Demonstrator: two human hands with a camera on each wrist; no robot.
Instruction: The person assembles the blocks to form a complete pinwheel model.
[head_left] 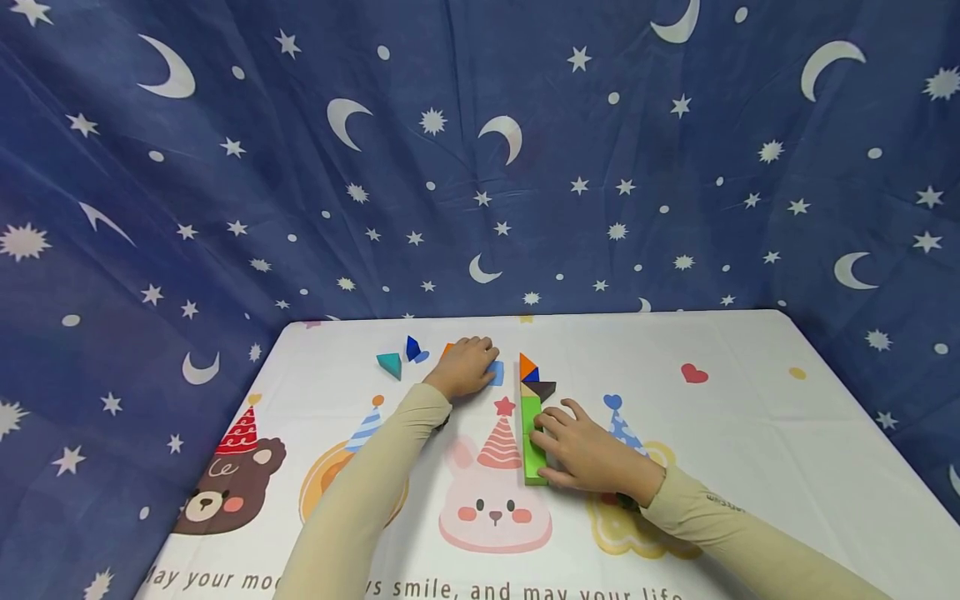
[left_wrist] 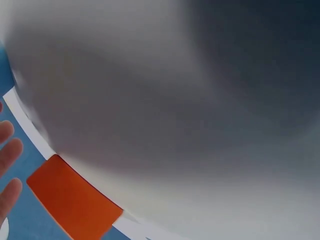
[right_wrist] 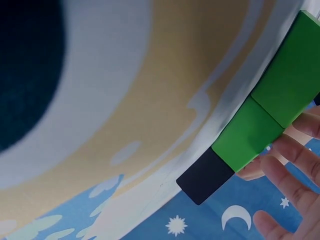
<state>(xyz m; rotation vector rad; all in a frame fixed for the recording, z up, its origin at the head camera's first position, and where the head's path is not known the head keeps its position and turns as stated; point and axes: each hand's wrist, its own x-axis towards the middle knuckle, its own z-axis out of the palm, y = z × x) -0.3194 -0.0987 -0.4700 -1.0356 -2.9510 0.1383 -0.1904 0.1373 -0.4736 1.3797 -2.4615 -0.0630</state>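
Note:
My right hand lies beside a row of green blocks, its fingers spread and fingertips at the row's right side. In the right wrist view two green blocks sit end to end, with a dark block beyond them. At the row's far end are an orange triangular block, a small blue block and the dark brown block. My left hand reaches over another orange block, mostly hidden by the hand. In the left wrist view, loose fingers appear apart from that orange block.
Left of my left hand lie a teal triangular block and a dark blue block. A light-blue square shows beside the left fingers. The white tablecloth carries printed animals and lettering; a starry blue curtain rises behind it.

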